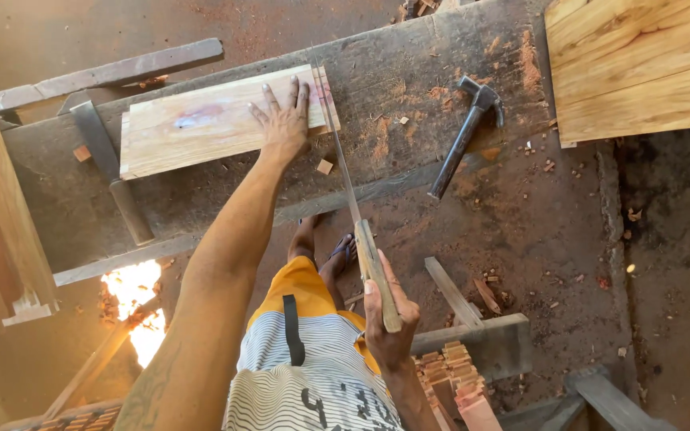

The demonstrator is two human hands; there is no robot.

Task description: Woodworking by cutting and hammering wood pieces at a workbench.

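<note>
Pressing my left hand (283, 124) flat, fingers spread, on the pale rectangular wooden plank (201, 121) at upper left steadies it on the dark worn tabletop (409, 72); my right hand (389, 315) grips the wooden-handled thin-bladed saw (345, 172) cutting its end.

A rough woodworking shop. Shown by a heavy, scarred workbench (409, 72) strewn with sawdust and chips, a pale plank (201, 124) lying on it, a hammer (466, 136) and a hand saw (357, 215) in use, a stack of fresh boards (632, 64) at the far corner, offcuts (449, 371) on a dirt floor (553, 247) littered with scraps.
</note>
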